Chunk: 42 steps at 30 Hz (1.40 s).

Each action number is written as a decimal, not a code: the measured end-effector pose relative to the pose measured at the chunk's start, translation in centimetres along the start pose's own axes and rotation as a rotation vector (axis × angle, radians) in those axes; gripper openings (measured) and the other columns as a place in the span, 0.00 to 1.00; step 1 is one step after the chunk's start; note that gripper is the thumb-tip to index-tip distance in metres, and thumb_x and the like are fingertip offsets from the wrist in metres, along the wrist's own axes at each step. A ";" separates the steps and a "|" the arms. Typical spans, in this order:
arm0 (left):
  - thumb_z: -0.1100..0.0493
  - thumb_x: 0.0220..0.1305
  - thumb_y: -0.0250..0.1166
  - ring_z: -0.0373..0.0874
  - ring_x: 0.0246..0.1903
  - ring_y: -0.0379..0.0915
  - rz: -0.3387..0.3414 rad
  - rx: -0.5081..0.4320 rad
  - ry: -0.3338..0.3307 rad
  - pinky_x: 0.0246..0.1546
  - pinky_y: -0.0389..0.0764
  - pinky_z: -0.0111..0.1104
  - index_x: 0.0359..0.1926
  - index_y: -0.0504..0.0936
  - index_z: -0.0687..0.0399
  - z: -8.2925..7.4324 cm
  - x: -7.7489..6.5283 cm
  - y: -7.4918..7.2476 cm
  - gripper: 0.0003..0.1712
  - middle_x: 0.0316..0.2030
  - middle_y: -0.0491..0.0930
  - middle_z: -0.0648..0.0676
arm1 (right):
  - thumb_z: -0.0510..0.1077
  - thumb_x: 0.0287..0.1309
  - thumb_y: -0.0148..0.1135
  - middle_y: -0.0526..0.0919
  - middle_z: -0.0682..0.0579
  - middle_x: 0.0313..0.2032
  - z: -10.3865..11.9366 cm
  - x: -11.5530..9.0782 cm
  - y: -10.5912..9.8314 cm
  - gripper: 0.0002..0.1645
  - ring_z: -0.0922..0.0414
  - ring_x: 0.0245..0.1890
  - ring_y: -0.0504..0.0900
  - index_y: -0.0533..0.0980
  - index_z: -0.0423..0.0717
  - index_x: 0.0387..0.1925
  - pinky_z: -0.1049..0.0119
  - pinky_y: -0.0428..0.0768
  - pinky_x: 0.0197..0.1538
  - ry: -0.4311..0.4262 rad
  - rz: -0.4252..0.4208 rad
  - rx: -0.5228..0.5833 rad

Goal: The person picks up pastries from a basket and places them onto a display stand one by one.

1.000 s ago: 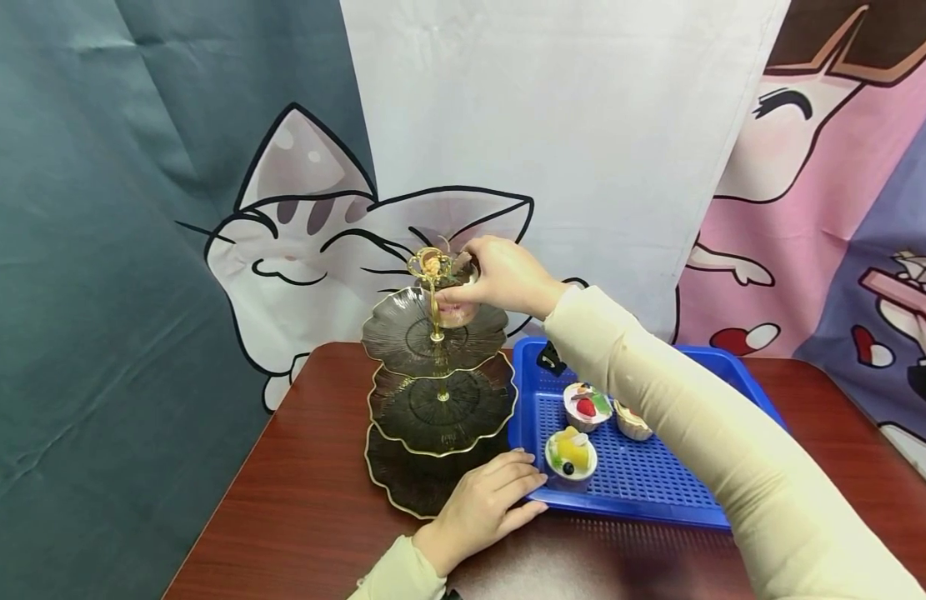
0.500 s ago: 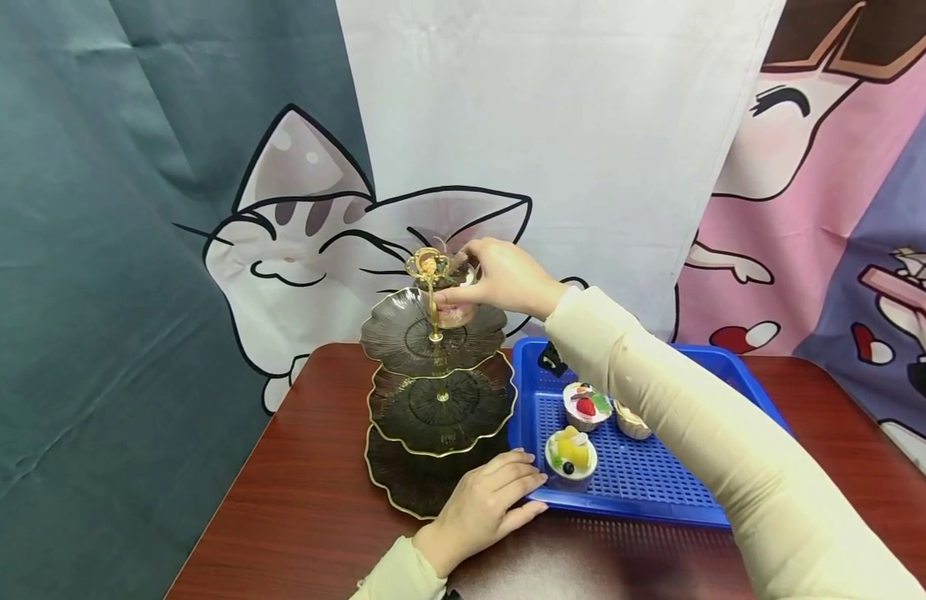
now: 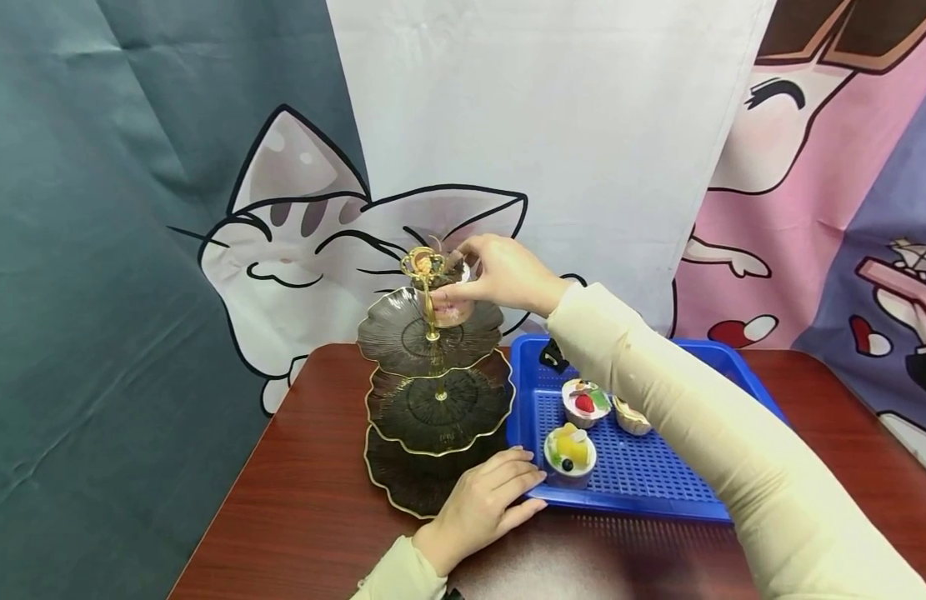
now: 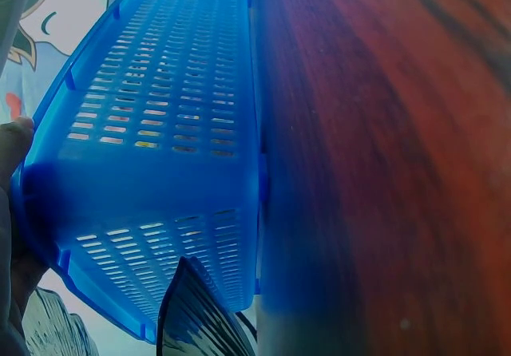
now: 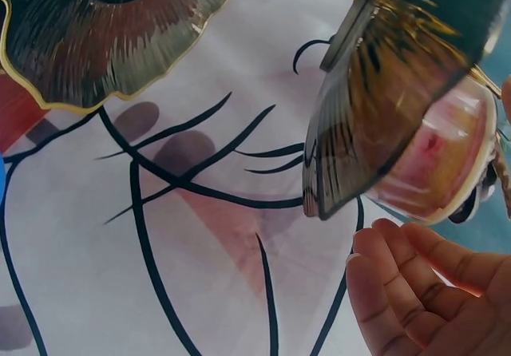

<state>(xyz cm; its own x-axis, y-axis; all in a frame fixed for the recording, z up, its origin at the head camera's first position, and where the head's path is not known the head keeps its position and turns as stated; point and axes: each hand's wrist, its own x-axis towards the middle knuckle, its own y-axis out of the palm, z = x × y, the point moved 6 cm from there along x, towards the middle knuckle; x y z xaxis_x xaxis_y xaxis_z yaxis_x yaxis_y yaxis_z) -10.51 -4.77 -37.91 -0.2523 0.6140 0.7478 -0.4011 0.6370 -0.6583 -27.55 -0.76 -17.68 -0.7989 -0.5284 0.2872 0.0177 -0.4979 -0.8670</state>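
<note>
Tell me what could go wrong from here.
The dessert cup pinched in the right hand might catch the gold handle close to it and rock the tiered stand. The left hand, resting on the corner of the blue basket, could jolt it and topple the yellow-fruit cupcake nearby.

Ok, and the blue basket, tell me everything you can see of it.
The blue basket looks like plastic: shallow, rectangular, with a smooth rim, a perforated floor and walls cut with rows of slots. It sits upright on the reddish-brown table, right of the tiered stand. The left hand rests on its near left corner. At least three dessert cups stand inside, toward its left; the right sleeve crosses over it, hiding part of the interior.
</note>
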 end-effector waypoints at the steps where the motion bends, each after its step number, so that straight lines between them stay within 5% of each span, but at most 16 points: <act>1: 0.51 0.60 0.67 0.40 0.50 0.79 0.000 -0.001 0.000 0.62 0.75 0.29 0.44 0.85 0.53 0.0 0.0 0.0 0.14 0.40 0.85 0.48 | 0.67 0.45 0.70 0.82 0.51 0.42 -0.1 -0.1 -0.1 0.38 0.57 0.37 0.79 0.77 0.47 0.51 0.63 0.80 0.43 0.003 0.000 0.000; 10: 0.51 0.61 0.66 0.40 0.50 0.79 -0.001 -0.014 -0.006 0.62 0.75 0.30 0.44 0.85 0.54 0.1 0.0 0.1 0.14 0.40 0.85 0.49 | 0.65 0.49 0.69 0.80 0.45 0.51 -0.7 -1.1 -1.2 0.42 0.52 0.46 0.80 0.72 0.43 0.59 0.58 0.81 0.52 0.012 0.006 -0.004; 25: 0.53 0.58 0.69 0.43 0.50 0.79 -0.035 -0.042 -0.004 0.61 0.77 0.32 0.43 0.85 0.57 0.2 0.1 0.2 0.15 0.39 0.84 0.50 | 0.66 0.49 0.67 0.79 0.49 0.52 -2.0 -3.4 -2.4 0.44 0.54 0.49 0.78 0.70 0.44 0.62 0.59 0.80 0.51 0.037 -0.018 -0.007; 42: 0.51 0.64 0.64 0.43 0.50 0.79 -0.021 -0.058 -0.020 0.62 0.76 0.31 0.43 0.85 0.57 0.3 0.2 0.3 0.15 0.39 0.84 0.51 | 0.55 0.50 0.72 0.79 0.46 0.48 -4.1 -6.6 -3.4 0.38 0.53 0.46 0.78 0.72 0.42 0.59 0.60 0.83 0.47 0.006 -0.085 0.088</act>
<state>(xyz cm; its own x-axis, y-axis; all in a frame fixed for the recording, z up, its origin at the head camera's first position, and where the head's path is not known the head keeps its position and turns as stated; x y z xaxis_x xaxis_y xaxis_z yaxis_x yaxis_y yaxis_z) -10.96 -4.64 -37.89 -0.2619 0.5913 0.7627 -0.3551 0.6758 -0.6459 -24.83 7.22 -18.34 -0.8035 -0.4778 0.3551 0.0024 -0.5992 -0.8006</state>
